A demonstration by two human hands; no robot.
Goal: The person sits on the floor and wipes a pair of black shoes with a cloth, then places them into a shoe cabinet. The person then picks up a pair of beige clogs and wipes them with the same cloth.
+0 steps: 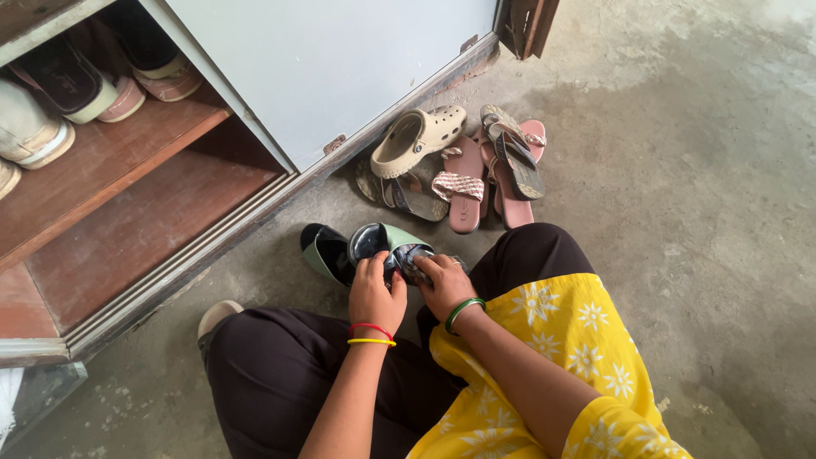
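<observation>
Leftmost, an open shoe cabinet [127,195] shows its reddish-brown shelves, with a few pale shoes [59,93] on the upper one and the lower shelf bare. Just in front of its sill, on the concrete floor [680,170], lies a green slide sandal [327,253] with a dark footbed. Its partner, the second green slide [387,242], is held up off the floor between both hands, close to the person's knees. The left hand [374,293] curls around the near edge of that slide, fingers closed on it; the right hand [444,285] grips the strap end, fingers wrapped and thumb on top. The slide looks like moulded foam or rubber, so I judge it light, somewhat flexible and unlikely to break; its smooth glossy footbed may be a little slick, and dust from the floor could add to that. The thick side rim and the broad strap seem the surest places to hold it, much as both hands do now. Further right, a beige clog [416,140] and several pink and brown sandals [489,174] sit heaped against the cabinet door [331,68], well apart from the hands.
</observation>
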